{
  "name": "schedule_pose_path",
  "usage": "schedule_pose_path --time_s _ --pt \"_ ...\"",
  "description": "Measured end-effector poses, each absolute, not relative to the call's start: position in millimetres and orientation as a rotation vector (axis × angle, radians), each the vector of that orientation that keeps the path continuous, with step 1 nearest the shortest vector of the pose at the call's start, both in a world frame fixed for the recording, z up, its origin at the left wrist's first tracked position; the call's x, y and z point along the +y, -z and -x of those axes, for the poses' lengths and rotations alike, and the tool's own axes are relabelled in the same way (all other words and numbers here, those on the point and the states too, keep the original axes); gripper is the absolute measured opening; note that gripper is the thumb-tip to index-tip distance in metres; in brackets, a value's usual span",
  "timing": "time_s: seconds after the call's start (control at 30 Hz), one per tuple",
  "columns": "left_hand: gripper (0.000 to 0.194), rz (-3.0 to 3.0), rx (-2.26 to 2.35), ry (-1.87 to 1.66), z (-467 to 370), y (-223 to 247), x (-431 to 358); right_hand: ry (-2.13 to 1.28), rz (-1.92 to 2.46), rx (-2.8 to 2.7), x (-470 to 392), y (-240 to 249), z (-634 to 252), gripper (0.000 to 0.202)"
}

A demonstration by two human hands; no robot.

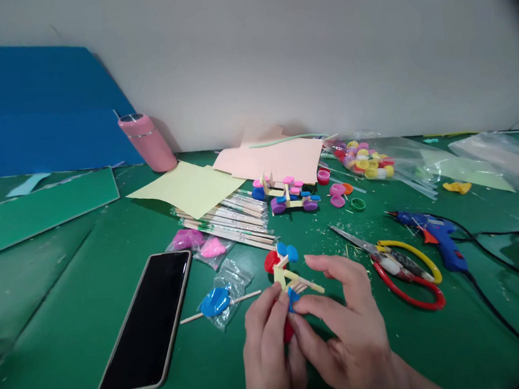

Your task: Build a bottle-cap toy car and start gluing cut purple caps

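Low in the middle, my left hand (268, 337) holds a small model of pale sticks (279, 277) with red caps and blue clay. My right hand (353, 325) pinches a piece of blue clay (292, 298) against the model, its index finger raised. Two more blue lumps (287, 252) sit at the model's far end beside a red cap (271, 261). Left of my hands, more blue clay (214, 302) lies on a clear bag with a thin stick. Beyond are finished-looking small models (294, 202) with purple and blue wheels.
A phone (146, 323) lies at left, scissors (399, 261) and a blue glue gun (437, 234) at right. Behind are wrapped sticks (230, 221), yellow paper (187, 188), pink paper (279, 160), a pink bottle (150, 143) and a bag of coloured caps (364, 159).
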State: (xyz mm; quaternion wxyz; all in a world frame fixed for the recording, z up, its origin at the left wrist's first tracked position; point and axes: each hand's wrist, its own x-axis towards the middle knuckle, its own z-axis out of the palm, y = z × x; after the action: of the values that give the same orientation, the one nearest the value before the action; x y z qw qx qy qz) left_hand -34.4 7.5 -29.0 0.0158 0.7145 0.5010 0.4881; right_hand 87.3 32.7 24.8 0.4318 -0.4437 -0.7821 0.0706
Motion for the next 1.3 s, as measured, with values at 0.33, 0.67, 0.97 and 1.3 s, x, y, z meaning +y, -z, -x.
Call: schedule_pose_path --time_s 0.33,0.67,0.97,1.3 --pt "0.041 -2.224 1.564 -1.495 34.7 27.6 8.4 -0.167 1.067 -1.978 33.6 -25.6 -90.2 0.010" --pt "0.039 -2.222 1.566 -1.509 35.9 29.9 7.8 -0.199 1.075 -2.025 35.3 -27.9 -91.5 0.009" --pt "0.039 -2.191 1.561 -1.496 37.1 30.2 8.0 -0.214 1.079 -2.026 37.3 -29.7 -89.6 0.009" --pt "0.036 -1.704 1.489 -1.537 32.9 27.9 5.4 -0.315 1.021 -1.954 36.2 -32.5 -100.7 0.022"
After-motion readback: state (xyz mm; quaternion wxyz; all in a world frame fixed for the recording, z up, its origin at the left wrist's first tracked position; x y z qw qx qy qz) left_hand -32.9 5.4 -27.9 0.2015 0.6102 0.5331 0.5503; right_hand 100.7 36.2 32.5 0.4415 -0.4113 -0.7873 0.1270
